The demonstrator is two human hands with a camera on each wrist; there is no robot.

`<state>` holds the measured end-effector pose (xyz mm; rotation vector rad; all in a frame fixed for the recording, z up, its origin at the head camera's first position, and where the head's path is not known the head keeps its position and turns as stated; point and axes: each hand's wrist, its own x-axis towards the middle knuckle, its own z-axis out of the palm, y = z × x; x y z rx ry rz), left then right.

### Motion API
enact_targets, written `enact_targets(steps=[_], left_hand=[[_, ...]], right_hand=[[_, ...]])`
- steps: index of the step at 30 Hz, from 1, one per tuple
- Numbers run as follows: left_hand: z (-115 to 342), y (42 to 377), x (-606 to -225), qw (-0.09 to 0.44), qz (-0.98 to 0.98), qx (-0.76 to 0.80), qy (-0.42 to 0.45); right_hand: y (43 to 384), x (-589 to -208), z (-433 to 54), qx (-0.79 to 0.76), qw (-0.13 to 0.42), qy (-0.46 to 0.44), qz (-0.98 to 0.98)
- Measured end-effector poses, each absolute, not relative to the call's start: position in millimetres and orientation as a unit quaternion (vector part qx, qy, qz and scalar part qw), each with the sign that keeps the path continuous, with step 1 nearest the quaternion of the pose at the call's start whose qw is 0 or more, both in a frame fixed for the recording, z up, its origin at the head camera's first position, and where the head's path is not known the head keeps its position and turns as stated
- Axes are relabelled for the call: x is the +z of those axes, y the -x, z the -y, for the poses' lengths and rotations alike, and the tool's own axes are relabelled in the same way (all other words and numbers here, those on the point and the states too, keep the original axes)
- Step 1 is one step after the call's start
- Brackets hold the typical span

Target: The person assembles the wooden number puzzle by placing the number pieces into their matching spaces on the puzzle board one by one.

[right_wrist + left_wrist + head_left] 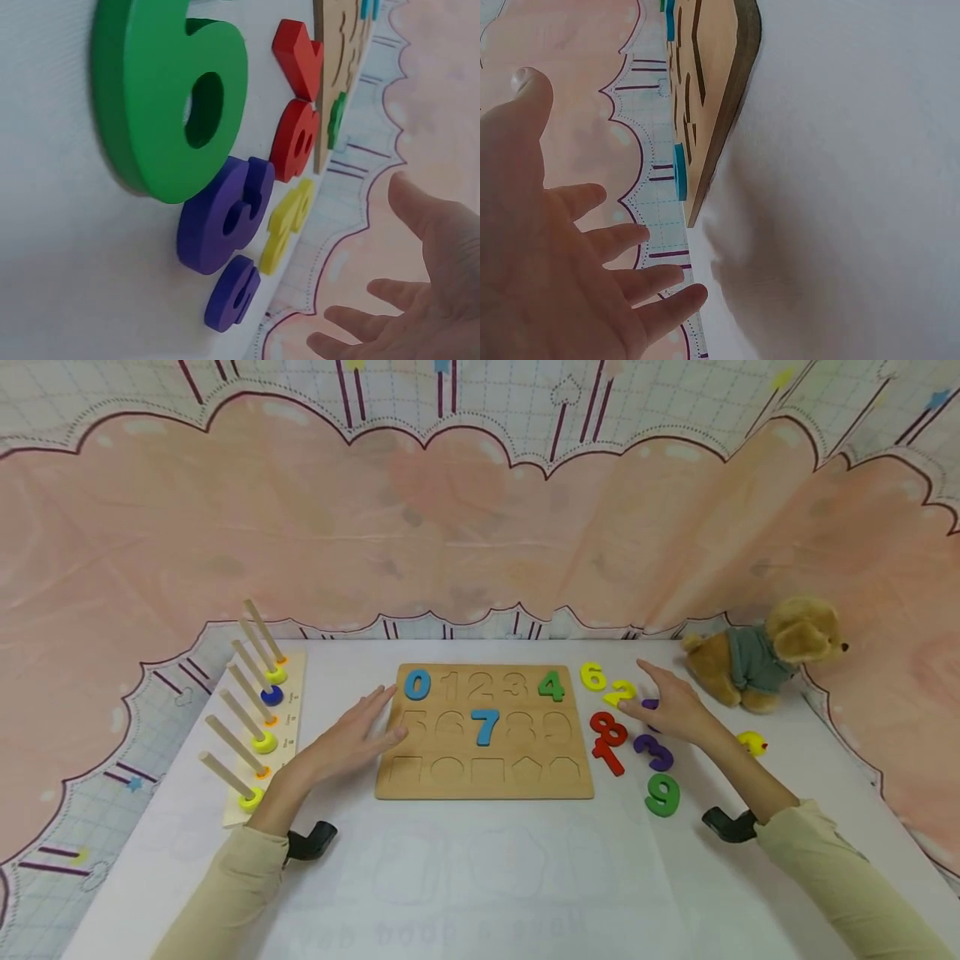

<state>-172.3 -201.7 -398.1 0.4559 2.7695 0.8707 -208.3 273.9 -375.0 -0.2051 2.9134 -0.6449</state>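
A person's right hand [671, 702] is hovering at the right of a white tabletop [480, 877], its fingers spread and holding nothing. It is the nearer hand to the loose numerals. A flat yellow number 2 [619, 694] is lying just left of its thumb tip, and a purple numeral [221, 304], partly hidden in the head view, is lying beneath the gap between thumb and forefinger. The long axis of either is hard to tell. The right wrist view is showing the fingers apart from both.

The left hand [341, 739] is hovering by the left edge of a tan wooden board [483, 790], fingers extended, gripping nothing.

The board is holding three numerals in its recesses: a blue 0 [408, 685] at upper left, a green 4 [553, 690] at upper right and a blue 7 [487, 727] mid-board. Its other recesses are showing as bare outlines.

Right of the board, a yellow 6 [587, 675], red 8 [609, 728], red 1 [608, 757], purple 3 [665, 755] and green 9 [675, 795] are lying loose. At far left, a pale wooden peg stand [296, 693] is bearing yellow and blue rings.
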Motion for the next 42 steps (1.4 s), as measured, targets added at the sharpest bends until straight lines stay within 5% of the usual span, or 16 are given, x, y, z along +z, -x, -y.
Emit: enact_targets(steps=[24, 42], left_hand=[[200.2, 168.8, -410.3, 0.107, -0.924, 0.310, -0.195], [200.5, 162.0, -416.1, 0.135, -0.930, 0.276, -0.200]], right_hand=[[205.1, -375.2, -282.4, -0.224, 0.132, 0.069, -0.963], [195.2, -386.2, -308.3, -0.279, 0.124, 0.094, -0.948]])
